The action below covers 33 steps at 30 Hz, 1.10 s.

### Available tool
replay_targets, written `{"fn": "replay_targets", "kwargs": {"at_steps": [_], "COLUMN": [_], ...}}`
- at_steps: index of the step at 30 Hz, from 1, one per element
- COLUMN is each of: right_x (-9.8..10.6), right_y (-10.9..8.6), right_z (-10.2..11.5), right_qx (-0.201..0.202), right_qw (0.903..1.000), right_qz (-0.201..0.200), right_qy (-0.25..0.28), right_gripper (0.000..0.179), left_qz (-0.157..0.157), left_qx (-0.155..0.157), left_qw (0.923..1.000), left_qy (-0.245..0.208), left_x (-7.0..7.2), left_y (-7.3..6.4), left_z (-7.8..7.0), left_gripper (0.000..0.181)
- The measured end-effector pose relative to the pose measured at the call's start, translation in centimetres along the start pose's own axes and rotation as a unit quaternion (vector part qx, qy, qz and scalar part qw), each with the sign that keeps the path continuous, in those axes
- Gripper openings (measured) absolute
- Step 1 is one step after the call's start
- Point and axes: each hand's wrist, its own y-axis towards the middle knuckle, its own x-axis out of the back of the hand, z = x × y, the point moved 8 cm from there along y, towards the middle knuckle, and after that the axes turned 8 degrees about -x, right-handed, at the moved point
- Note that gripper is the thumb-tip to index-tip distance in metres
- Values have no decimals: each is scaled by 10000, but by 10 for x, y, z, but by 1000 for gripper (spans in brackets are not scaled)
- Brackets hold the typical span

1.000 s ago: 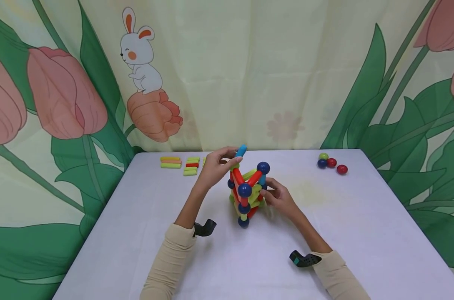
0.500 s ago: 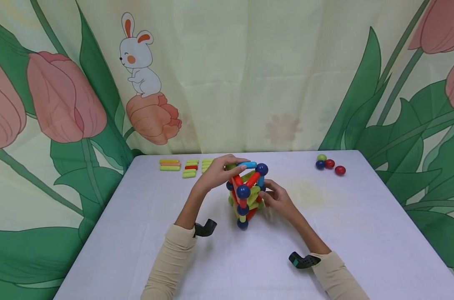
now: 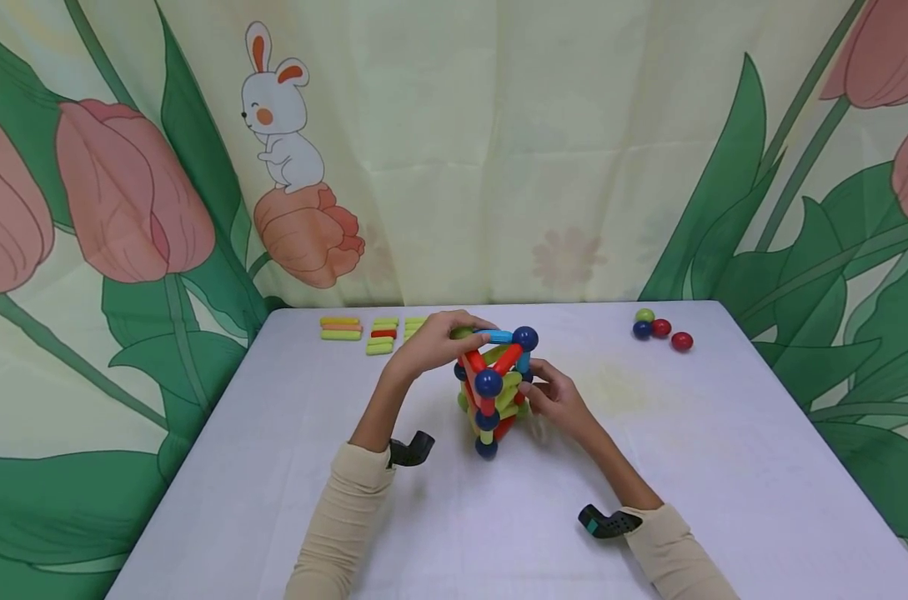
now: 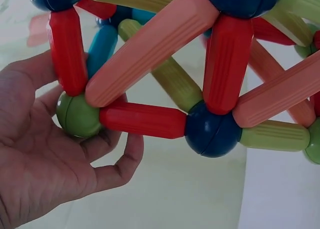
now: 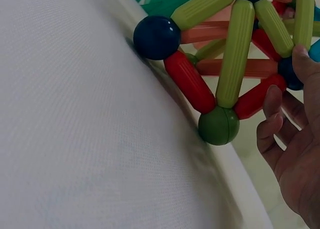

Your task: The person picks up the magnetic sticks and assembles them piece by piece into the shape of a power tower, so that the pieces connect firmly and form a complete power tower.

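Note:
A tower of magnetic sticks and balls [image 3: 488,383] stands on the table, with red, green, pink and blue sticks joined by navy and green balls. At its top, my left hand [image 3: 437,343] pinches the left end of a blue stick [image 3: 501,337], whose right end meets a navy ball [image 3: 525,338]. In the left wrist view, the fingers curl behind a green ball [image 4: 78,115] at that corner. My right hand [image 3: 557,395] grips the tower's right side. The right wrist view shows its thumb on a green stick [image 5: 303,19] and its fingers by a navy ball [image 5: 290,74].
Back left on the white-covered table [image 3: 273,467] lie rows of loose sticks [image 3: 341,328], partly hidden by the left hand. Several loose balls [image 3: 659,329] sit at the back right. A printed curtain [image 3: 454,167] hangs behind the table's far edge.
The blue stick has swung down from a raised slant to lie level across the tower's top, its right end now at the navy ball. The right hand keeps its hold.

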Motion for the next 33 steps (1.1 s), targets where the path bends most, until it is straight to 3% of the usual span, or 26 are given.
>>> {"fn": "replay_targets", "kwargs": {"at_steps": [7, 15, 20, 23, 27, 33], "right_x": [-1, -2, -1, 0, -1, -5], "right_y": [-4, -10, -10, -11, -11, -14], "right_z": [15, 32, 31, 32, 37, 47], "right_qx": [-121, -54, -36, -5, 202, 643], "right_qw": [9999, 9997, 9995, 9994, 9991, 9958], "right_qz": [17, -120, -197, -245, -239, -261], "right_qy": [3, -184, -238, -240, -291, -596], "right_gripper": [40, 40, 38, 36, 35, 35], "left_qz": [-127, -603, -1027, -1162, -1407, -1889], "left_qx": [-100, -182, 96, 413, 982, 1678], "left_qw": [9965, 9818, 9739, 9738, 9727, 9673], "left_qy": [-817, -1792, -2022, -1909, -1560, -235], "left_x": [-5, -5, -1, 0, 1, 11], "left_y": [-1, -1, -7, -14, -24, -42], "left_z": [4, 17, 36, 47, 80, 139], "left_gripper": [38, 57, 59, 54, 43, 25]}}
